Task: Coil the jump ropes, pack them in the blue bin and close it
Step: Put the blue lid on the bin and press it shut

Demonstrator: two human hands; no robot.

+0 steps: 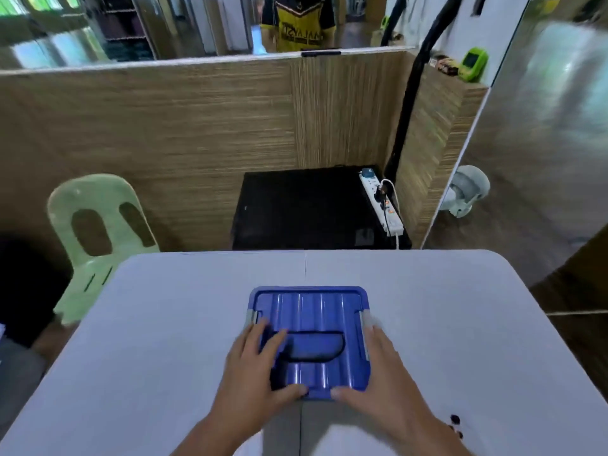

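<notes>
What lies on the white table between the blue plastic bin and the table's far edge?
Nothing. In the head view, that stretch of the white table beyond the blue plastic bin is bare; only the table's own centre seam crosses it.

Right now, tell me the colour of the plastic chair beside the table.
The chair is pale green, shown best in the head view.

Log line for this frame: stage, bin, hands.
stage: closing bin | lid: on | left hand: flat on lid | right hand: at right latch | ropes: not visible | latched: cannot tell
</notes>
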